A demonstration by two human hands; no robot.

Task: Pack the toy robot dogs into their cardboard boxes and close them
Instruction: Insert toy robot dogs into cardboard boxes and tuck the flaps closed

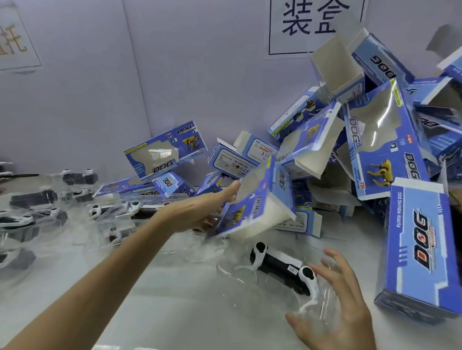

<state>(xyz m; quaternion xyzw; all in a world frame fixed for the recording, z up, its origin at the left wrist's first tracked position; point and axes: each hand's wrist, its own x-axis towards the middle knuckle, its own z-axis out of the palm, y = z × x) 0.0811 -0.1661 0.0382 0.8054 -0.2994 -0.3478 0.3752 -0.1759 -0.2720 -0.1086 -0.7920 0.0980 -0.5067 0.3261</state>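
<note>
Right now the left grip [200,215], a bare hand at the end of an outstretched arm, holds an open blue box [254,200] tilted above the counter [163,295]. Its thumb lies along the upper face and its fingers go under the lower edge, mostly hidden. The box's open end faces down and to the right, white inside.

Just below that opening, a black-and-white toy robot dog [277,265] lies on its side in a clear plastic tray [233,269] on the counter. The right grip [336,302] is spread wide, holding nothing, its fingertips [322,270] just beside the dog's rear white leg. Whether they touch the plastic, I cannot tell.

Behind, a pile of blue boxes [367,144] leans against the wall, many with flaps open. More dogs in clear trays [30,221] sit at the far left.
</note>
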